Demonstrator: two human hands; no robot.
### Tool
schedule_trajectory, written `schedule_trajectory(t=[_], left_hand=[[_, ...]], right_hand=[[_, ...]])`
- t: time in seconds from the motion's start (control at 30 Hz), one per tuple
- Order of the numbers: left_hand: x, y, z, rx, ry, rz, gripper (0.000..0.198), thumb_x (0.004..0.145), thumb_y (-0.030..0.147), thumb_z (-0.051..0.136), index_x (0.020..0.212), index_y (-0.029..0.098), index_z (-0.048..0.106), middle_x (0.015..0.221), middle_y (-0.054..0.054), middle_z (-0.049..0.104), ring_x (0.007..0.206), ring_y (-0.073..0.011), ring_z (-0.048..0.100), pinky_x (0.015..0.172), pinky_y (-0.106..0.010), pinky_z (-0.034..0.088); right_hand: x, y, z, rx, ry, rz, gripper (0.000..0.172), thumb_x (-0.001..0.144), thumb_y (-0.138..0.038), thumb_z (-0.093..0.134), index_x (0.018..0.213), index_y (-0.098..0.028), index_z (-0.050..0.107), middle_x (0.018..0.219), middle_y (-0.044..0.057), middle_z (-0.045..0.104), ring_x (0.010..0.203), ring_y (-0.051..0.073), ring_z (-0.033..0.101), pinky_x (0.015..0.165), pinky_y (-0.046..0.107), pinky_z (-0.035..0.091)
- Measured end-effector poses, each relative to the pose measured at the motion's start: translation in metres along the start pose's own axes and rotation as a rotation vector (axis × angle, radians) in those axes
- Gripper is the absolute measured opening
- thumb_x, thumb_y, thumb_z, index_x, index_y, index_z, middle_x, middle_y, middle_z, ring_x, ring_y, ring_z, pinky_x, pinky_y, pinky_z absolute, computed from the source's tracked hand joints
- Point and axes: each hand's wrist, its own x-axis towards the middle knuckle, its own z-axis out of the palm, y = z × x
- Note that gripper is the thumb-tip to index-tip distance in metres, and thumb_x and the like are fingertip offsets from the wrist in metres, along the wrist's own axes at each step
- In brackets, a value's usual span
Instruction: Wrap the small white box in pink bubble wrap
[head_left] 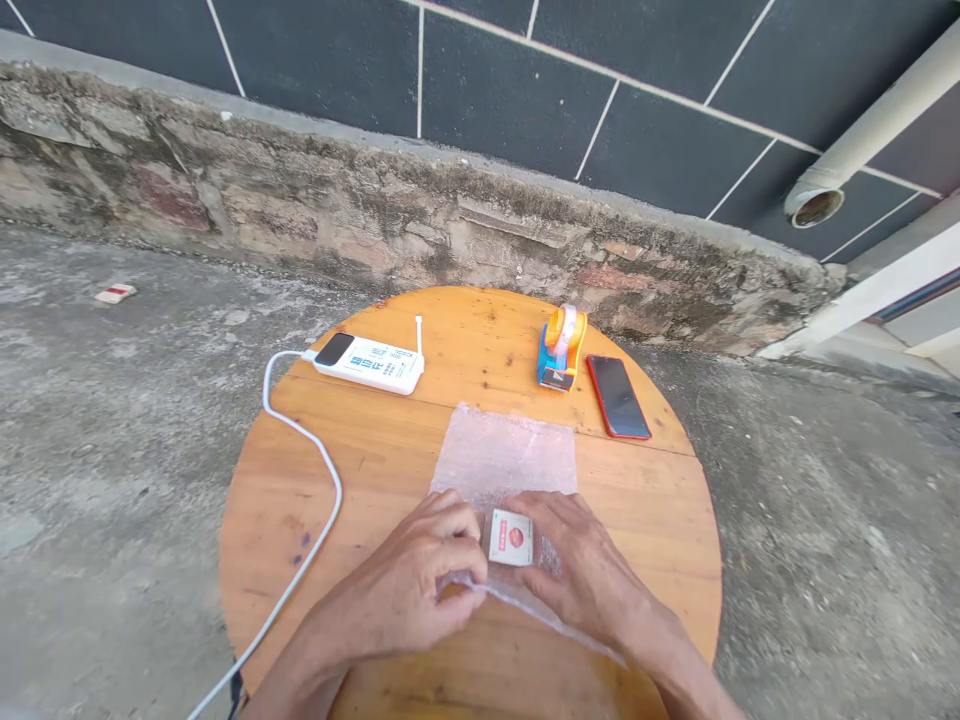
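A sheet of clear bubble wrap (pixel 506 455) lies across the middle of the round table, its near edge lifted. On it rests a small white box (pixel 511 538) with a red round mark and red lettering. My left hand (pixel 420 575) is closed at the box's left, thumb and fingers pinching the near edge of the wrap. From the right, my right hand (pixel 589 565) holds the box, fingers at its far side and thumb at its near corner. Part of the wrap is hidden beneath this hand.
Toward the back of the wooden table (pixel 390 465) stands a blue and orange tape dispenser (pixel 561 350). Right of it lies a red-edged phone (pixel 619 397). At the left, a white device (pixel 371 363) trails a white cable (pixel 335 480) over the table edge. A stone-based wall (pixel 337 205) runs behind.
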Motion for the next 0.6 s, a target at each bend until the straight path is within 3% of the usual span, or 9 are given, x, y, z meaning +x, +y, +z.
schedule_trajectory(t=[0.23, 0.4, 0.6], left_hand=[[0.001, 0.000, 0.001, 0.006, -0.026, -0.028, 0.016, 0.071, 0.003, 0.057, 0.069, 0.018, 0.052, 0.078, 0.002, 0.050, 0.082, -0.0125, 0.047, 0.072, -0.026, 0.035], [0.003, 0.001, 0.002, 0.003, -0.001, -0.027, 0.016, 0.072, 0.003, 0.055, 0.069, 0.018, 0.050, 0.078, 0.002, 0.049, 0.080, -0.0123, 0.048, 0.071, -0.025, 0.036], [0.004, 0.003, 0.003, -0.054, 0.129, -0.060, 0.016, 0.075, 0.004, 0.050, 0.074, 0.019, 0.052, 0.095, -0.001, 0.053, 0.088, -0.0139, 0.052, 0.078, -0.025, 0.041]], right_hand=[[-0.001, 0.006, 0.005, 0.033, 0.131, 0.003, 0.052, 0.077, -0.012, 0.060, 0.125, -0.025, 0.048, 0.120, 0.005, 0.059, 0.111, 0.023, 0.051, 0.094, 0.038, 0.037], [0.002, 0.006, 0.007, 0.027, 0.109, 0.014, 0.050, 0.077, -0.012, 0.061, 0.124, -0.025, 0.050, 0.118, 0.005, 0.061, 0.109, 0.023, 0.052, 0.093, 0.039, 0.038], [-0.020, 0.017, -0.007, 0.242, 0.151, 0.100, 0.041, 0.089, -0.033, 0.051, 0.130, -0.027, 0.046, 0.130, 0.007, 0.053, 0.120, 0.024, 0.047, 0.100, 0.042, 0.037]])
